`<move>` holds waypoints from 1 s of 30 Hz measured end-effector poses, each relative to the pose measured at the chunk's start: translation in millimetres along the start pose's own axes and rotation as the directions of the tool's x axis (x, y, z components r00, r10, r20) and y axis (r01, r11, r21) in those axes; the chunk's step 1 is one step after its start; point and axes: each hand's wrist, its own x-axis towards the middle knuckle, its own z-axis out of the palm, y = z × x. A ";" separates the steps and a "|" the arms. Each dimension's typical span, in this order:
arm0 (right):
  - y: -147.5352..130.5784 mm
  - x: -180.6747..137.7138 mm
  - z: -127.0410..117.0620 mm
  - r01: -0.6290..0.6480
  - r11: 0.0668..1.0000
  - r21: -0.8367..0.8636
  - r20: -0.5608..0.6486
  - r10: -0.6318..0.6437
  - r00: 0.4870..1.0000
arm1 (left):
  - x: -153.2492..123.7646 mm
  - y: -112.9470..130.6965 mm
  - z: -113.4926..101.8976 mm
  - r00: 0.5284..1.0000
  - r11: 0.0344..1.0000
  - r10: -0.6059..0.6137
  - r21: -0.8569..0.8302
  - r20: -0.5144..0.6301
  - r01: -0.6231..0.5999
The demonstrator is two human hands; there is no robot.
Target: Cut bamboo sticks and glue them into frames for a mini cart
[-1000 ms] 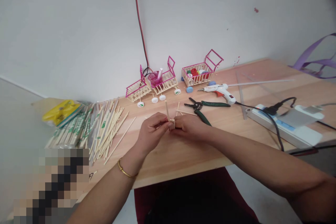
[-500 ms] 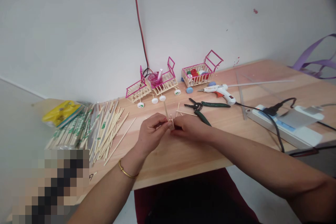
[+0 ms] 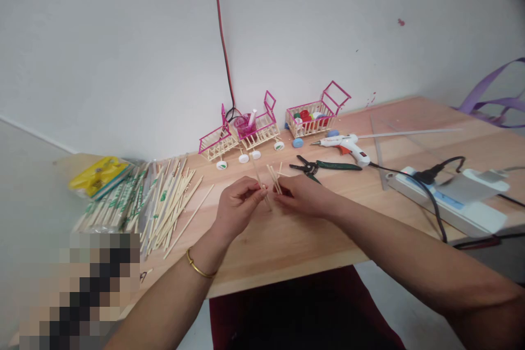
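Observation:
My left hand (image 3: 238,203) is closed, pinching a thin wooden stick (image 3: 256,168) that points up and away over the table. Close beside it, my right hand (image 3: 307,197) is closed around several short wooden sticks (image 3: 274,176) whose ends poke up past the fingers. The two hands are slightly apart. Just beyond the right hand lie wire cutters (image 3: 337,165) with dark green handles, jaws spread, one handle partly hidden by that hand. A few cut sticks also lie there, partly covered.
Small stick-built carts with magenta rims, a left cart (image 3: 217,145), a middle cart (image 3: 262,134) and a right cart (image 3: 311,120), stand by the wall. Loose chopsticks (image 3: 174,213) and wrapped packs (image 3: 110,208) lie left. A glue gun (image 3: 348,147) and power strip (image 3: 459,202) are right.
The short sticks in my right hand have come away from the left hand's stick and now tilt upward. My left hand stays nearly in place. The view has shifted slightly.

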 end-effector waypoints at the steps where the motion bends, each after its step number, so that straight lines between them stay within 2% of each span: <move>1: -0.6 -0.2 -0.4 -0.031 0.998 -0.047 0.002 0.032 0.999 | 0.0 0.0 0.1 1.000 1.000 0.000 0.001 -0.001 0.000; 4: -1.5 -0.6 -1.4 -0.106 0.987 -0.122 0.007 0.108 0.994 | 0.4 0.8 0.7 1.000 1.000 0.001 -0.001 -0.003 -0.001; 8: -0.5 -0.6 -2.6 -0.119 0.989 -0.092 0.001 0.120 0.993 | 1.3 2.2 1.7 1.000 0.999 -0.011 -0.039 -0.005 0.011; 11: -1.8 -1.4 -4.4 -0.032 0.999 -0.030 -0.102 0.029 0.994 | 1.6 2.5 1.5 1.000 0.998 -0.017 -0.057 -0.007 0.016; 14: -5.8 -3.3 -6.5 0.126 0.987 0.102 -0.214 -0.102 0.971 | 1.1 2.5 0.6 1.000 0.999 0.001 -0.041 0.003 -0.001; 16: -8.1 -4.3 -6.0 0.211 0.960 0.186 -0.197 -0.174 0.965 | 0.4 2.7 -0.1 1.000 1.000 0.018 -0.009 0.018 -0.018; 18: -9.3 -4.4 -2.7 0.246 0.949 0.199 -0.136 -0.222 0.966 | -0.3 3.1 -0.4 0.999 0.999 0.033 0.021 0.035 -0.033; 21: -10.1 -2.5 5.8 0.272 0.954 0.122 -0.094 -0.262 0.961 | -1.2 4.0 -0.4 0.997 0.998 0.045 0.039 0.055 -0.047; 25: -13.7 0.1 13.4 0.307 0.951 0.047 -0.098 -0.301 0.949 | -2.1 5.9 -0.7 0.996 0.997 0.073 0.036 0.054 -0.075; 30: -17.8 0.0 13.1 0.274 0.962 0.013 -0.088 -0.271 0.958 | -1.9 6.4 -0.1 0.997 0.999 0.044 0.015 0.068 -0.045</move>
